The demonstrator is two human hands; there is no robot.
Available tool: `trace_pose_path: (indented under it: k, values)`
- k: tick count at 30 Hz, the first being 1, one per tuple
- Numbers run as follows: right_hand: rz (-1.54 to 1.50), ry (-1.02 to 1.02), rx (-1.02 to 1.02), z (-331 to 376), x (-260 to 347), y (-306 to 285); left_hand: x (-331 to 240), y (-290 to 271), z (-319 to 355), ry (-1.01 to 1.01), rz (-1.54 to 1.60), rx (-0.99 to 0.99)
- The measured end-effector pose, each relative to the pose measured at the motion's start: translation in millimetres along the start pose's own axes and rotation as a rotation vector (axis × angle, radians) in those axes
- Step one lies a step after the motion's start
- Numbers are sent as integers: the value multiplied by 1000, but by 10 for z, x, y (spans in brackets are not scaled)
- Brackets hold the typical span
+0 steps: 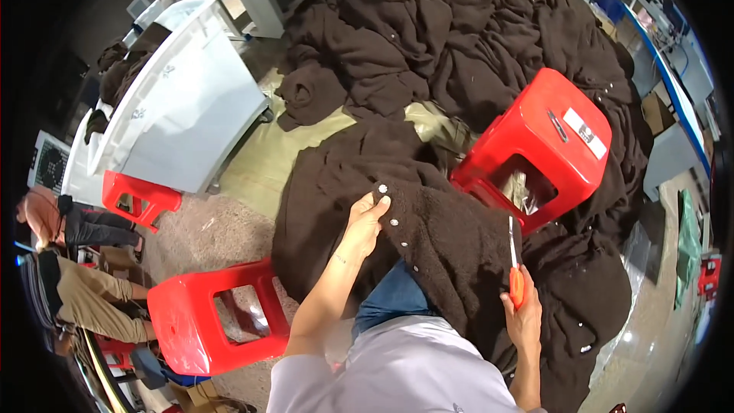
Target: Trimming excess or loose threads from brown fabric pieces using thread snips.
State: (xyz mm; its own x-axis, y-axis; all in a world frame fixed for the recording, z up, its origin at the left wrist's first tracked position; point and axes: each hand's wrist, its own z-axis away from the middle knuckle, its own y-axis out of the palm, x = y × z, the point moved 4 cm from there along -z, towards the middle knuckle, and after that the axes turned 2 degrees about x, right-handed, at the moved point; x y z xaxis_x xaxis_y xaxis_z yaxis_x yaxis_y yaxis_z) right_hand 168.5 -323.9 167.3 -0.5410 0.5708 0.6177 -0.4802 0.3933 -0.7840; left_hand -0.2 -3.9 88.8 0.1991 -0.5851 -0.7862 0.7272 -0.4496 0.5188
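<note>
A dark brown fleece garment [451,237] with a row of pale round snaps hangs across my lap. My left hand [365,228] pinches its edge, thumb beside the topmost snap. To the right, my right hand [524,313] is closed round a slim metal tool with an orange handle [517,287]. Its narrow shaft points up and away from me, over the right part of the fleece. Whether it is a screwdriver or closed scissors, I cannot make out.
A big pile of brown garments [474,23] fills the far side. One red stool [550,138], with a small metal tool [557,126] on top, stands right; another red stool [180,321] stands left. Beyond is a white wheeled bin [183,92]. People [92,291] are at far left.
</note>
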Motion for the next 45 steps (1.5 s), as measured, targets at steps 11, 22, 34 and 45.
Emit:
trace_pose_path:
  k: [11, 22, 34, 45]
  values:
    - [-64, -191, 229, -405, 975, 534, 26, 335, 186, 104, -164, -41]
    - [-60, -166, 152, -327, 783, 639, 345, -84, 23, -12, 31, -92]
    - [-100, -176, 178, -236, 791, 699, 212, -84, 143, 223, -147, -138]
    - [-97, -122, 208, -42, 647, 573, 839, -173, 456, -196, 284, -59]
